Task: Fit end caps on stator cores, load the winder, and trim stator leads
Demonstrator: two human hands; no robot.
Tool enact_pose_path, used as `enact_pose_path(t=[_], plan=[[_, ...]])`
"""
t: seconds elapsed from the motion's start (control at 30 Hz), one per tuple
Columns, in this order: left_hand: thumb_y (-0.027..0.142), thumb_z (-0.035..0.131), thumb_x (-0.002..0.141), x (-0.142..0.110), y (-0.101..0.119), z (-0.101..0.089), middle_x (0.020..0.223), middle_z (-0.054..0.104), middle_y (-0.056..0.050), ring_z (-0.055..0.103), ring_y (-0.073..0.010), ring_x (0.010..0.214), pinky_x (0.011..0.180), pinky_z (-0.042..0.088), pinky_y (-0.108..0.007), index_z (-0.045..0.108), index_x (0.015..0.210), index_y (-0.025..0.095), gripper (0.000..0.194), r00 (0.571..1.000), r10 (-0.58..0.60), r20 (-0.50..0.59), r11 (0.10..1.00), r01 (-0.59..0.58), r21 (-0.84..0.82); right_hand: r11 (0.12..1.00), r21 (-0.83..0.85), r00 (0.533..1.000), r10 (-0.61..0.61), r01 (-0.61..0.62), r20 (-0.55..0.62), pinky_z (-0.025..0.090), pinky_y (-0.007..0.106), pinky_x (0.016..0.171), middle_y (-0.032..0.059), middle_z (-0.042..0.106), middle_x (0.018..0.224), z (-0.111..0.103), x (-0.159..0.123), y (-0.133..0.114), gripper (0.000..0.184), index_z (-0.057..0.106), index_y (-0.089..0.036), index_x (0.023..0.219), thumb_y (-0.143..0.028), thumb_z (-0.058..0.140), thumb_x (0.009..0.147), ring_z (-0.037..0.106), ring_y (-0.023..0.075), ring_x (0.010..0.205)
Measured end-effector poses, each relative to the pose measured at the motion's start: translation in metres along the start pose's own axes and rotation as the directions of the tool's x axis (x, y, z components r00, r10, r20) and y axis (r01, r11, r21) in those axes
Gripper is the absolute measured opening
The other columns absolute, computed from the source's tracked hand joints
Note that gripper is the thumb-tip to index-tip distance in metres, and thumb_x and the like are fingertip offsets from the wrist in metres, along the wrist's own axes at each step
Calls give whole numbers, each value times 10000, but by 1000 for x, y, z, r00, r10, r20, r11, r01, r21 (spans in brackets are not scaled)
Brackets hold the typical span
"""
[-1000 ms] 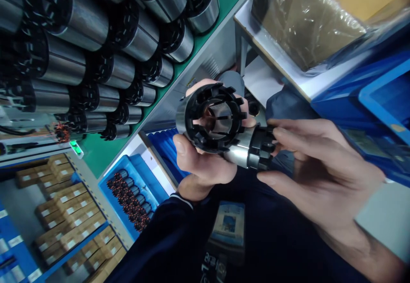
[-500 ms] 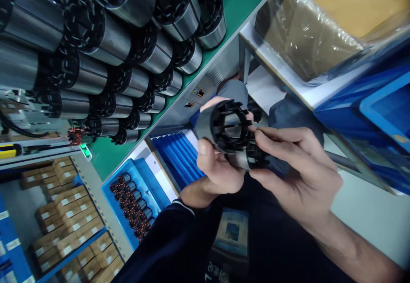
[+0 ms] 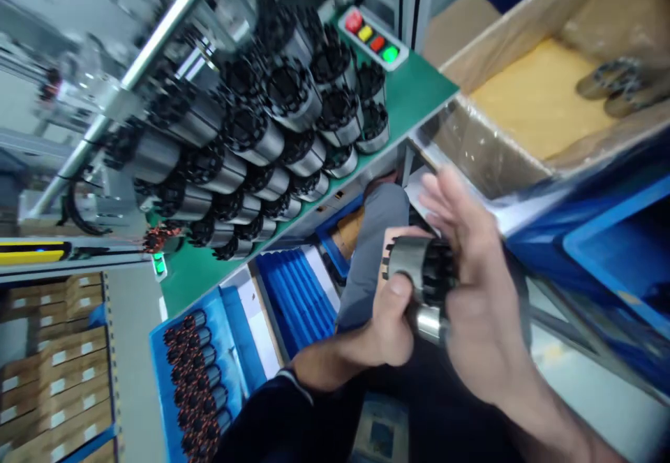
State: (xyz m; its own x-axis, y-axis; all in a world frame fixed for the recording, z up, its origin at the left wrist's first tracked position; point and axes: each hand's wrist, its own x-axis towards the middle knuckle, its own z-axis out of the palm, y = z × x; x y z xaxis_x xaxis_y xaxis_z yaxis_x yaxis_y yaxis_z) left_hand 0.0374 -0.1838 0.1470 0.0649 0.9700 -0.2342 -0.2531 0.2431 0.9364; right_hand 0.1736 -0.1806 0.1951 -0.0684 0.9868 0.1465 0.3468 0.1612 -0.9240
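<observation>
My left hand (image 3: 392,320) is closed around a steel stator core (image 3: 409,259) with black plastic toothed ends, held on its side in front of my body. A second, shinier stator core (image 3: 430,323) sits just below it, in the same grip. My right hand (image 3: 481,302) is beside their right ends, fingers stretched upward and blurred. Whether its palm touches the cores I cannot tell. Rows of similar stator cores (image 3: 256,138) stand on the green bench (image 3: 426,89) to the upper left.
A blue bin (image 3: 162,372) at lower left holds several copper-wound stators (image 3: 196,393). At upper right, a plastic-lined carton (image 3: 523,103) contains a few cores. A button panel (image 3: 373,37) sits on the bench's far end. Machine framing (image 3: 125,79) rises at left.
The view has shifted, bringing the button panel and more of the carton into sight. My left hand has turned the cores sideways. My right hand's fingers have left their pinch and straightened.
</observation>
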Motion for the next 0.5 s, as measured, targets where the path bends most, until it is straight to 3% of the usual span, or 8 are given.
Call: enact_pose_path(t=[0.1,0.2,0.27,0.37,0.5], plan=[[785,540,1138,9,16,-24,1117,680,-57,708,-281,1048,1058,641,-515,583,1446,309,568,997,81,-4,995,-81,-66,998,53,998,38,-40,45,732,530,1219,57,634,1788,4,-9,16,730,489,-486,1854,-632,693,1168,773,357,1484],[672,640,1166,22,51,-44,1117,677,-45,654,-222,925,876,614,-410,572,1485,292,501,973,111,204,975,-146,165,996,14,987,81,-84,139,786,322,869,46,858,1333,7,-21,34,589,738,-380,1563,-516,935,1025,888,239,998],[618,772,1110,29,78,-49,1120,708,-59,675,-226,901,813,606,-400,579,1465,281,526,933,112,343,912,-234,338,996,16,987,89,-92,136,773,289,791,13,888,1129,10,-24,40,496,761,-335,1433,-500,941,1001,869,210,814],[592,910,1010,34,119,-46,1234,795,-100,782,-302,1059,934,660,-467,620,1433,283,598,879,156,451,722,-413,555,996,-7,987,86,-86,134,770,289,768,11,900,1054,14,-19,39,463,749,-298,1391,-468,908,991,864,213,742],[686,866,1040,44,186,-45,1316,840,-95,818,-318,1116,930,680,-467,713,1357,289,531,856,210,472,331,-516,790,989,85,990,109,-117,89,762,263,767,32,900,1117,10,1,32,561,675,-293,1428,-458,960,974,903,218,839]])
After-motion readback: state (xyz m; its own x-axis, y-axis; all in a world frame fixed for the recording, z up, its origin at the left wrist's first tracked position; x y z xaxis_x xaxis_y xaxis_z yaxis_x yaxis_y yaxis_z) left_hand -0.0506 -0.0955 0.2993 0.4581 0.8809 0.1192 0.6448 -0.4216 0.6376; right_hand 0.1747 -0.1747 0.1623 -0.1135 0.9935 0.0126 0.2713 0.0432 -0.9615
